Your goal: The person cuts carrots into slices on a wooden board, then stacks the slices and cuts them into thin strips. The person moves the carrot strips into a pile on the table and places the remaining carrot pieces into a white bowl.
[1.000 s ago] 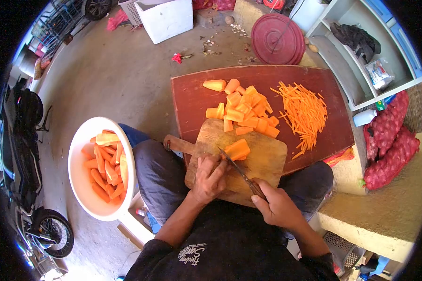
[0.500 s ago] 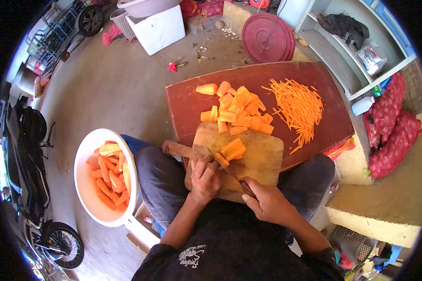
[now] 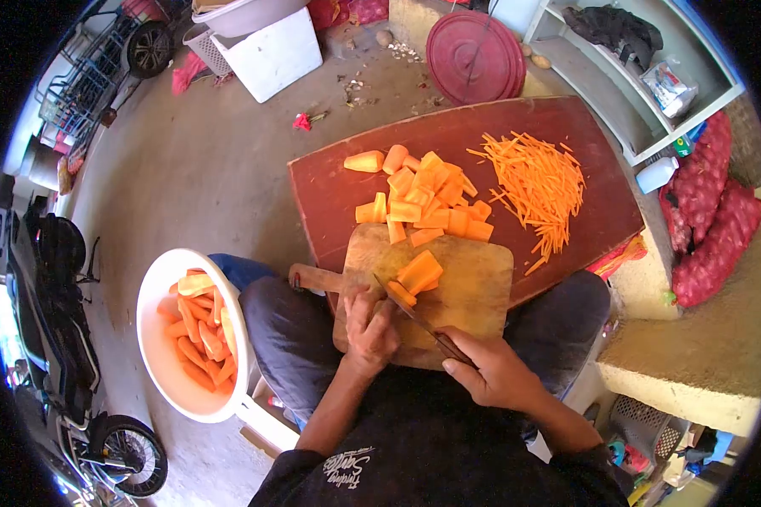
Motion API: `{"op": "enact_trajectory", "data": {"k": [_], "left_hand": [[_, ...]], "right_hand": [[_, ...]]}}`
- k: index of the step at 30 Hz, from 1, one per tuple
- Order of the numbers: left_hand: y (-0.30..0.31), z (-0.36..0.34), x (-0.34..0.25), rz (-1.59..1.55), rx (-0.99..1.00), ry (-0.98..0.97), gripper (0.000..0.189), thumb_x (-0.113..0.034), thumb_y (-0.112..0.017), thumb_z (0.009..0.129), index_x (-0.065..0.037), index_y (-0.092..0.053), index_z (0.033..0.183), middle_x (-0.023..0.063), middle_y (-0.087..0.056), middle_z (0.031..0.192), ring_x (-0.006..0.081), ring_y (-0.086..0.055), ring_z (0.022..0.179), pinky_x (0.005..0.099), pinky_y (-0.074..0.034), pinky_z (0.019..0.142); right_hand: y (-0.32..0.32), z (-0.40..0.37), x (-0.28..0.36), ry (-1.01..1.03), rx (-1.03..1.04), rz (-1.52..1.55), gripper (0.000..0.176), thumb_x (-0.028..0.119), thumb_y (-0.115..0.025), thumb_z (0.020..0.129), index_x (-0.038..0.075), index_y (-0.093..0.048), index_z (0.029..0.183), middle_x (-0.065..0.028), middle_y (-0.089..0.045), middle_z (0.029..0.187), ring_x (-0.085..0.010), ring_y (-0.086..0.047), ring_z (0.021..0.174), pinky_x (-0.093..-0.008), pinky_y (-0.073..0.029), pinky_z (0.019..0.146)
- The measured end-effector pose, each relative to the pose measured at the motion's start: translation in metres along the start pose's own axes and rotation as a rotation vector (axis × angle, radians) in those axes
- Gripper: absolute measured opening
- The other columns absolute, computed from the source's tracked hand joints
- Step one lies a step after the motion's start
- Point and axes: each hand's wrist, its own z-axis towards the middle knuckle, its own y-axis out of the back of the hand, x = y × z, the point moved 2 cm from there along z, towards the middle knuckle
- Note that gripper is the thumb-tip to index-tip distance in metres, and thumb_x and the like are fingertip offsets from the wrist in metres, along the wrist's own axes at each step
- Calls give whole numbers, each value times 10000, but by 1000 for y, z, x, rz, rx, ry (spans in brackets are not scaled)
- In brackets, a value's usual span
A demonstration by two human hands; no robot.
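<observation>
My right hand (image 3: 499, 372) grips the handle of a knife (image 3: 431, 328), its blade slanting up and left over the wooden cutting board (image 3: 473, 296). My left hand (image 3: 370, 331) rests on the board at the blade's left side, fingers curled down; whatever lies under them is hidden. Against the blade's other side is a thin carrot slice (image 3: 402, 293), beside a thick carrot piece (image 3: 420, 270). Beyond the board, cut carrot chunks (image 3: 431, 194) are heaped on a red-brown tabletop (image 3: 330, 182). Carrot strips (image 3: 537, 186) form a pile to their right.
A white tub (image 3: 148, 338) of peeled carrots stands on the floor to my left. Farther left is a motorcycle (image 3: 59, 321). Net sacks of red onions (image 3: 714, 253) lie at the right, near an open shelf (image 3: 583, 84). A round red lid (image 3: 473, 59) leans behind the tabletop.
The view has shifted and tilted slightly. Both hands, the knife and the carrot pieces on the board keep nearly the same places relative to each other.
</observation>
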Motion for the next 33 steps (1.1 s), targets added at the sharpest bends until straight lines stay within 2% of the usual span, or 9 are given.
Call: {"op": "enact_trajectory", "data": {"k": [3, 8, 10, 11, 13, 18, 27, 33], "left_hand": [[1, 5, -6, -17, 2, 7, 472, 125, -743, 717, 6, -738, 1174, 203, -671, 1156, 455, -655, 1063, 584, -523, 972], [-1, 3, -5, -13, 2, 11, 480, 130, -738, 721, 7, -739, 1185, 200, -667, 1164, 405, -669, 1069, 587, -524, 979], [-3, 5, -5, -13, 13, -19, 479, 127, -744, 732, 7, -739, 1195, 198, -667, 1169, 382, -677, 1068, 588, -522, 987], [-2, 6, -7, -8, 25, -40, 473, 123, -751, 742, 7, -739, 1201, 197, -667, 1171, 372, -681, 1063, 588, -520, 993], [0, 4, -9, 1, 43, -55, 464, 114, -759, 759, 6, -739, 1210, 195, -667, 1174, 363, -687, 1057, 588, -516, 1002], [-4, 1, -8, -11, 37, -36, 458, 104, -744, 773, -3, -736, 1218, 195, -671, 1182, 371, -686, 1064, 593, -507, 1021], [-3, 0, -8, 59, 69, -30, 522, 46, -780, 771, -39, -709, 1281, 169, -670, 1201, 343, -679, 1076, 596, -480, 1052], [-1, 3, -12, 108, 93, -31, 495, 17, -792, 818, -55, -710, 1301, 146, -660, 1201, 330, -684, 1068, 583, -457, 1049]], "right_hand": [[-4, -5, -16, 66, -32, -78, 463, 154, -660, 1055, -17, -555, 1473, -237, -703, 1090, -416, -710, 958, -443, -561, 873], [-11, -12, -25, -45, -31, 7, 439, 166, -650, 1066, -21, -573, 1456, -179, -685, 1008, -320, -710, 886, -420, -568, 838], [-3, -8, -13, -185, -11, 171, 453, 197, -648, 1072, -26, -572, 1458, -192, -697, 1072, -335, -712, 960, -428, -562, 889], [7, -9, -1, -313, 29, 300, 472, 226, -648, 1076, -29, -567, 1466, -221, -712, 1168, -374, -714, 1061, -443, -554, 960], [21, -11, 20, -437, 74, 396, 491, 250, -648, 1079, -30, -562, 1473, -249, -733, 1246, -416, -724, 1146, -457, -554, 1011], [46, -16, 57, -288, 50, 109, 491, 247, -649, 1074, -16, -554, 1478, -259, -741, 1184, -453, -738, 1102, -476, -574, 940], [22, -14, 23, -226, 57, 83, 462, 250, -631, 1086, -22, -560, 1453, -293, -727, 1190, -489, -730, 1087, -500, -588, 921], [20, -13, 21, -268, 75, 57, 462, 263, -638, 1082, -25, -566, 1437, -306, -734, 1139, -506, -723, 1071, -523, -589, 911]]}}
